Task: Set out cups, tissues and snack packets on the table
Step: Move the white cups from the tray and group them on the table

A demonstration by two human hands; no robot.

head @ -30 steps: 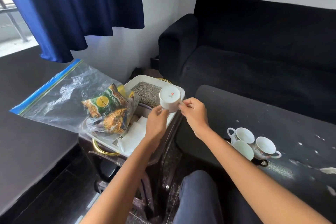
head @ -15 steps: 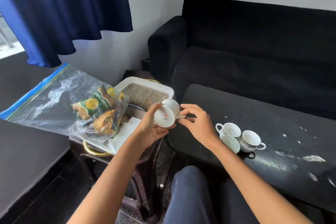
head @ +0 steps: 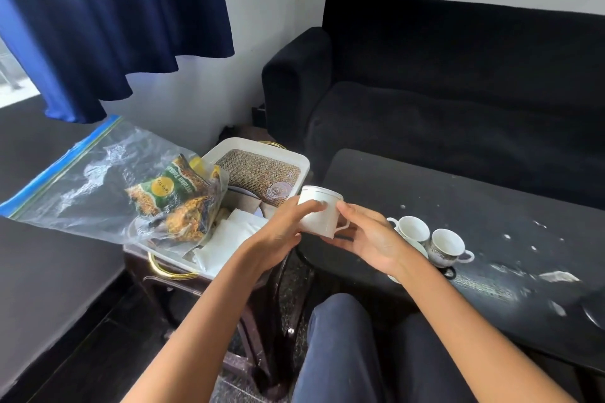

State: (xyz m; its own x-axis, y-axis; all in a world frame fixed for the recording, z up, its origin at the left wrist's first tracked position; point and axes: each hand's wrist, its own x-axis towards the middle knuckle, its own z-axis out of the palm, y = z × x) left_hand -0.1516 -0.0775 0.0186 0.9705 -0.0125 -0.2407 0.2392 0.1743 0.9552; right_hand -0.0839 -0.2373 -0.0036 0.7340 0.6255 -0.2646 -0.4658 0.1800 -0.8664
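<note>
A white cup (head: 322,213) hangs in the air between the tray and the black table (head: 491,206), its rim up and tilted away, its handle toward the right. My left hand (head: 281,232) grips its left side. My right hand (head: 370,239) holds its right side and underside by the handle. Several cups (head: 447,244) stand together near the table's front left edge, just right of my right hand. White tissues (head: 229,239) and snack packets (head: 173,196) inside a clear zip bag lie in the white tray (head: 294,160) at left.
The tray rests on a small dark stand with gold handles (head: 163,268). A black sofa (head: 458,91) stands behind the table. A blue curtain (head: 114,26) hangs at upper left. White flecks and a paper scrap (head: 556,276) lie on the table's right part. My knee (head: 340,337) is below.
The cup has come off the tray toward the table and turned from bottom-up to rim-up. Both hands moved right with it, closer to the cups on the table.
</note>
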